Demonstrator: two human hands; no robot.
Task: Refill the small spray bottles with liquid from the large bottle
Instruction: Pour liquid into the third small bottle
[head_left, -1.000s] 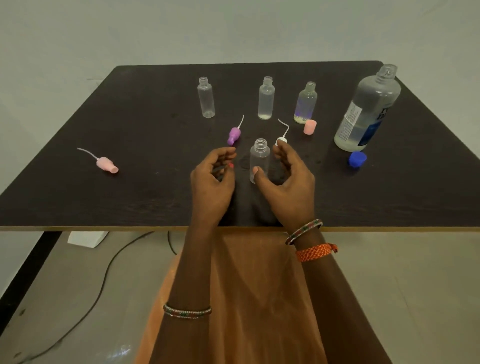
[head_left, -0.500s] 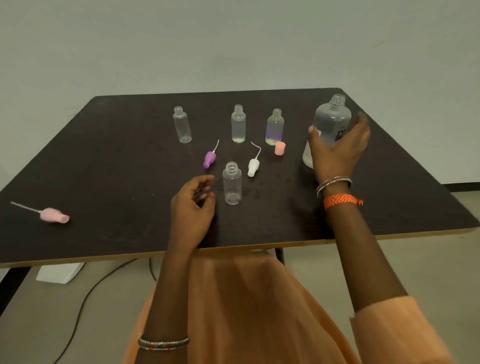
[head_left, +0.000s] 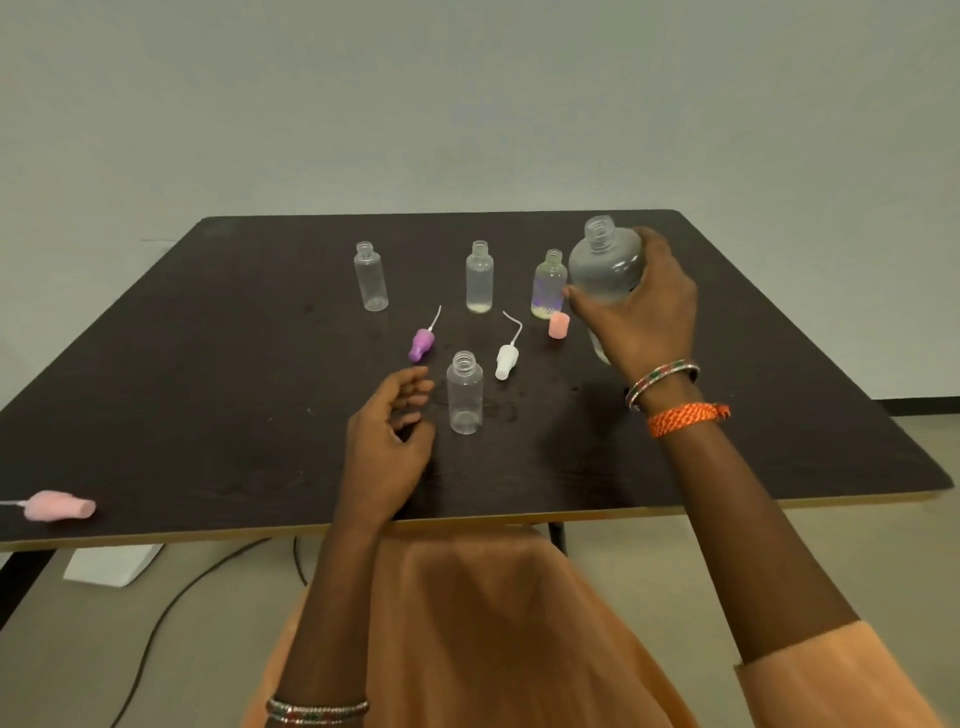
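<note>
My right hand (head_left: 641, 317) grips the large uncapped clear bottle (head_left: 602, 267) at the right of the dark table (head_left: 208, 395); the bottle is lifted and leans left. An empty small bottle (head_left: 465, 392) stands open near the front middle. My left hand (head_left: 387, 441) rests just left of it with loosely curled fingers, holding nothing. Three more open small bottles stand in a back row: an empty one (head_left: 370, 278), one (head_left: 479, 278) with a little liquid, and one (head_left: 548, 286) with a purple tint.
Spray tops lie loose on the table: a purple one (head_left: 422, 344), a white one (head_left: 506, 359), and a pink one (head_left: 60, 505) near the front left edge. A pink cap (head_left: 559, 326) stands by the tinted bottle. A cable runs over the floor below.
My right hand left the small front bottle, reached to the large bottle, closed round it and carried it up and to the left. The view tilted upward. My left hand stayed by the small bottle.
</note>
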